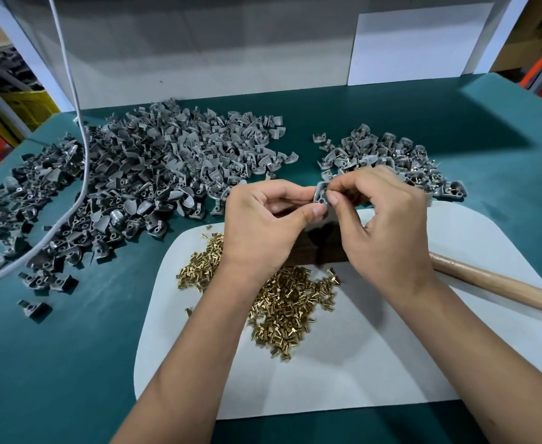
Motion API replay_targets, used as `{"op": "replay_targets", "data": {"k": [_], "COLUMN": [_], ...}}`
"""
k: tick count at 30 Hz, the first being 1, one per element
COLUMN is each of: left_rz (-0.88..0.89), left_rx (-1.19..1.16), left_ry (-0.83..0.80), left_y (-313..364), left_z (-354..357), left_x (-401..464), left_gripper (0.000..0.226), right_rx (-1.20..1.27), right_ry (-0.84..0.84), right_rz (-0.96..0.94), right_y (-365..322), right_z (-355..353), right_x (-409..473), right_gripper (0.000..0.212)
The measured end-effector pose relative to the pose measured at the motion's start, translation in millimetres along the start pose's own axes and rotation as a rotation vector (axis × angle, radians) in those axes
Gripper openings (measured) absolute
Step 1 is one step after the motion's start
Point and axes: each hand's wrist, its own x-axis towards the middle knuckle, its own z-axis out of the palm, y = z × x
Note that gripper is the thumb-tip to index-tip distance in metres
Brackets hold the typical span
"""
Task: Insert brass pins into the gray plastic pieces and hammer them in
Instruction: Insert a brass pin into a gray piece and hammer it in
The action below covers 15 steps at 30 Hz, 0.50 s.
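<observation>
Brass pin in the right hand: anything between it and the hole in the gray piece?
Nothing visible. The left hand holds the gray piece with its holes facing up, and the right hand pinches at its top edge. The pin itself is too small to make out between the fingers.

Open green surface (54,363) lies near left, and a bare gap (304,136) runs between the big gray-piece heap (141,174) far left and the smaller heap (388,158) far right. Brass pins (282,302) crowd the white mat (375,363); a wooden handle (500,283) bars its right side; a cable (80,174) crosses the left heap
</observation>
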Motion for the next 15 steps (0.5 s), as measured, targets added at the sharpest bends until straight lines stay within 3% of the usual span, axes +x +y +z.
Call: {"op": "replay_targets", "data": {"k": [15], "left_rz": [0.003], "left_rx": [0.097], "left_ry": [-0.034], "left_y": [3.5], "left_z": [-8.1], "left_x": [0.5], "left_gripper": [0.017], "right_rx": [0.026], "right_ry": [-0.044], "right_rz": [0.005], "right_y": [-3.2], "right_z": [1.4], "right_x": [-1.8], "right_gripper": [0.006]}}
